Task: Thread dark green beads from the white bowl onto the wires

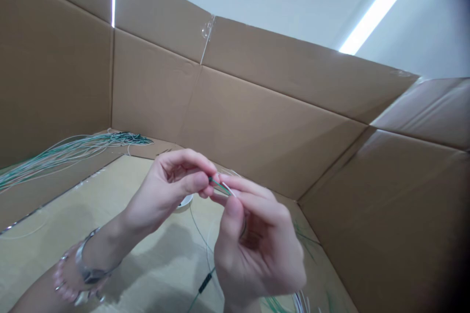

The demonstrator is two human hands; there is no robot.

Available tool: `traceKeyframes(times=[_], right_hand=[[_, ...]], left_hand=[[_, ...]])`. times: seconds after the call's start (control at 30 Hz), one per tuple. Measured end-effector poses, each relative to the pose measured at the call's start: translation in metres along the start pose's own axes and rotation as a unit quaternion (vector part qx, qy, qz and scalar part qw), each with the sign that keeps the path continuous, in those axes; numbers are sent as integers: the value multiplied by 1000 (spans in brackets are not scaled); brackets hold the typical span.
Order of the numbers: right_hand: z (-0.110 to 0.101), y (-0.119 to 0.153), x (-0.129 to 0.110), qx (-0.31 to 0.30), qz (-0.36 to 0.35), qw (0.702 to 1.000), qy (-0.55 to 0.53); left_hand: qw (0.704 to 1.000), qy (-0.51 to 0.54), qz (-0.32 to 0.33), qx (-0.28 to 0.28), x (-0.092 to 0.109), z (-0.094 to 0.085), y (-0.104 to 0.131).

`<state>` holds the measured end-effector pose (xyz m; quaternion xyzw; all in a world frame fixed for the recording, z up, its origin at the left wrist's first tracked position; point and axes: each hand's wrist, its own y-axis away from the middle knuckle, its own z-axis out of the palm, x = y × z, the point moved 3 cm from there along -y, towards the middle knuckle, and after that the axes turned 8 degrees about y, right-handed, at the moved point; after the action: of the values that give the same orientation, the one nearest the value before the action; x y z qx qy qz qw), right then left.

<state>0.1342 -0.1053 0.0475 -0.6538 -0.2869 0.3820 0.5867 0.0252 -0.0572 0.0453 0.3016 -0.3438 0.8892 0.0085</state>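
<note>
My left hand (172, 186), with bracelets at the wrist, pinches a small dark end of a green wire between thumb and fingertips. Close beside it on the right, my right hand (257, 230) is closed on the green wire (221, 186) and a white wire (229, 189), whose end sticks out above the thumb. The fingertips of both hands nearly meet. Below them, thin wires hang down to a black sleeve-like piece (205, 282) on a green wire. Part of a small white round dish (186, 200) shows behind my left hand.
A bundle of green and white wires (84, 149) lies at the far left. More wire ends (301, 302) show at the bottom right, near the pale work surface (88, 205). Tall cardboard walls (257, 122) stand behind and on both sides.
</note>
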Motion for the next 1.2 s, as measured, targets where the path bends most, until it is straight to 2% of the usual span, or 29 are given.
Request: traceKeyframes(times=[0.23, 0.5, 0.73, 1.2], right_hand=[[0, 0, 0, 4, 11, 1000, -11], [-1, -2, -4, 12, -7, 1000, 16], [0, -5, -5, -5, -25, 999, 43], [-1, -6, -7, -20, -32, 998, 54]], left_hand=[[1000, -8, 10, 12, 0, 0, 1], [997, 74, -29, 7, -5, 1, 1], [999, 25, -1, 31, -2, 1, 1], [999, -32, 29, -8, 3, -4, 1]])
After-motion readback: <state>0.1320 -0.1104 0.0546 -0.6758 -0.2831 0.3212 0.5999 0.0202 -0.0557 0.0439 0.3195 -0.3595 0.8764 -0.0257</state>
